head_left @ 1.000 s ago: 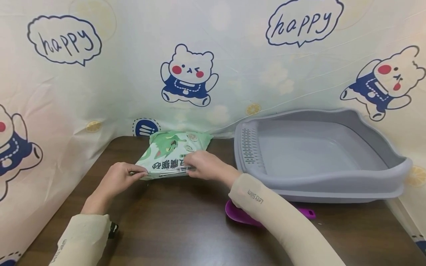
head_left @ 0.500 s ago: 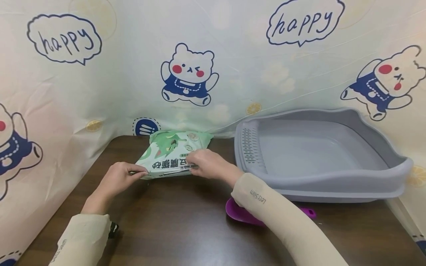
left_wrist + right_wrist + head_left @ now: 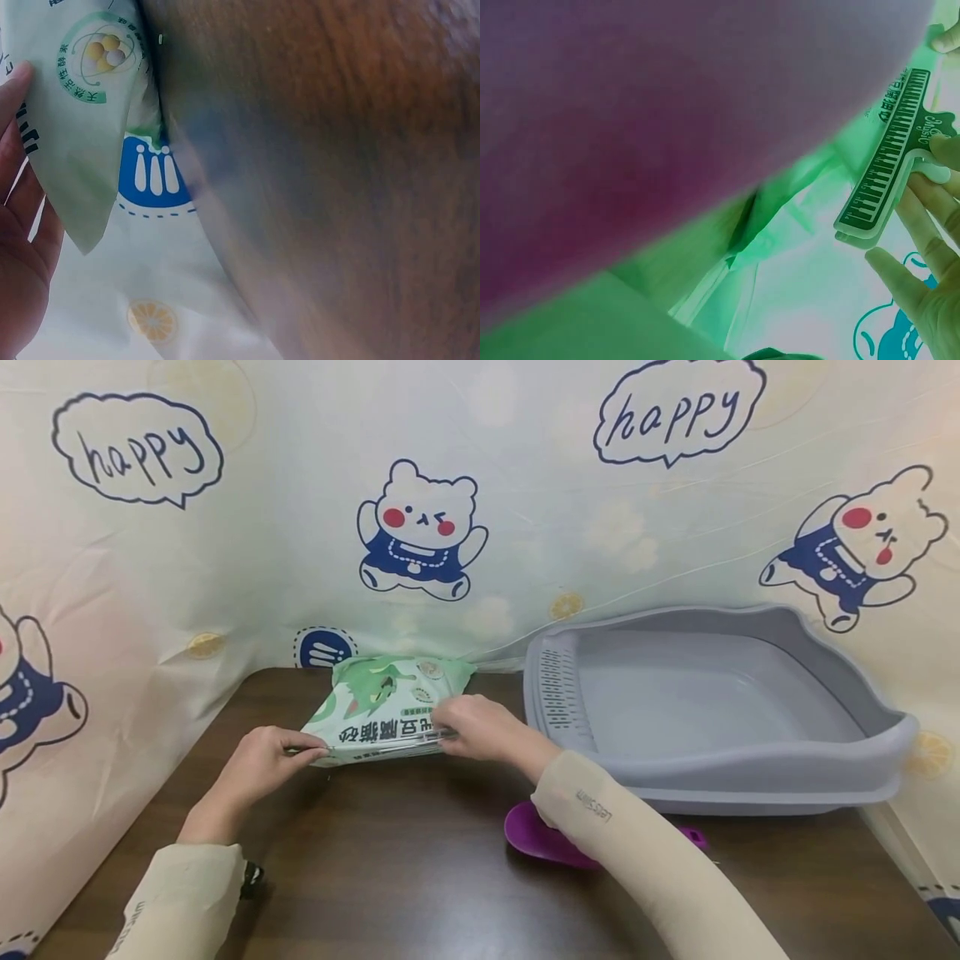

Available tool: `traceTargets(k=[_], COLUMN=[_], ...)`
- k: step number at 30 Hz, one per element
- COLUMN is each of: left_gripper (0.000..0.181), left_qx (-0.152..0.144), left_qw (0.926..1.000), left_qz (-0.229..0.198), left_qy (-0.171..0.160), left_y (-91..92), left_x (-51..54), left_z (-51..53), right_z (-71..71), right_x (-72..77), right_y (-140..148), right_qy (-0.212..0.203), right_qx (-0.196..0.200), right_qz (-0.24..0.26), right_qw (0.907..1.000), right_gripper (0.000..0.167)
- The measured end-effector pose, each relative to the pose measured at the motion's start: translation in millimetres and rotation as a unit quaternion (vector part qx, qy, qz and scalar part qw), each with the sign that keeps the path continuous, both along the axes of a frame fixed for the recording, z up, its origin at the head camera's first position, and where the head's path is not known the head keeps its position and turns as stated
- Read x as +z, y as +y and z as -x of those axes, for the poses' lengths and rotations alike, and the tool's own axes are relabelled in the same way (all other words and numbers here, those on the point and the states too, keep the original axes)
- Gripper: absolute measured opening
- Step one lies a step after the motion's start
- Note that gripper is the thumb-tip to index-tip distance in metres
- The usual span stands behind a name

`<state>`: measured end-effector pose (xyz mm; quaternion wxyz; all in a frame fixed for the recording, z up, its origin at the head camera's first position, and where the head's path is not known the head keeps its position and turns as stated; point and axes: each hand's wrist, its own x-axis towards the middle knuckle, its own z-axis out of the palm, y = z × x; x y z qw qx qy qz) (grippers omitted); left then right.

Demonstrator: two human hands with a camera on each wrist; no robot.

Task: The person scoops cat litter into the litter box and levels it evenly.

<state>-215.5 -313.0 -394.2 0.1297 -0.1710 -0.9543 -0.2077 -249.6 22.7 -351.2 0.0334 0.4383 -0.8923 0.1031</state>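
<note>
A green and white bag point(image 3: 397, 697) with printed characters lies at the back of the table. The left hand point(image 3: 258, 768) pinches the near left corner of its edge; in the left wrist view that hand point(image 3: 22, 232) has its thumb on the bag point(image 3: 82, 135). Gripped by the right hand point(image 3: 483, 731) at the bag's near edge is a long clip, and the right wrist view shows this clip point(image 3: 889, 154) with a piano-key print, the right hand's point(image 3: 930, 285) thumb and fingers on its handle.
On the right stands a large grey tray point(image 3: 720, 777) with a slotted strip along its left side. A purple scoop point(image 3: 543, 839) lies in front of it, partly under the right forearm. A patterned curtain point(image 3: 525, 527) hangs behind the brown table point(image 3: 390, 877).
The right hand and the clip have moved slightly to the right along the bag's near edge. The left hand keeps its pinch on the corner.
</note>
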Motion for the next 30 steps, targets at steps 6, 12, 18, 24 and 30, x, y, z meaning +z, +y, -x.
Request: traceTargets(k=[6,12,18,24,30], left_gripper=[0.008,0.012,0.012,0.012,0.012], left_qx=[0.005,0.017,0.027,0.026,0.025], left_qw=[1.0000,0.9991,0.9984,0.9982,0.9982], left_qz=[-0.003,-0.015,-0.016,-0.020,-0.022], left_qy=[-0.002,-0.036,-0.046,-0.050,-0.049], left_y=[-1.4,-1.8,-3.2,-4.5,-4.6], left_x=[-0.7,-0.9,-2.8,-4.2,-4.2], left_z=[0.4,0.7,1.1,1.5,2.5], right_z=[-3.8,-5.6,-6.6,-8.1,-7.7], right_x=[3.8,7.0,9.1,12.2,18.0], right_y=[7,16,24,35,47], right_qy=[0.003,0.029,0.032,0.047,0.056], right_qx=[-0.007,-0.002,0.002,0.009,0.012], right_qz=[0.003,0.004,0.004,0.011,0.006], right_qw=[1.0000,0.9996,0.9995,0.9988,0.9983], right_gripper=[0.007,0.007,0.006,0.007,0.007])
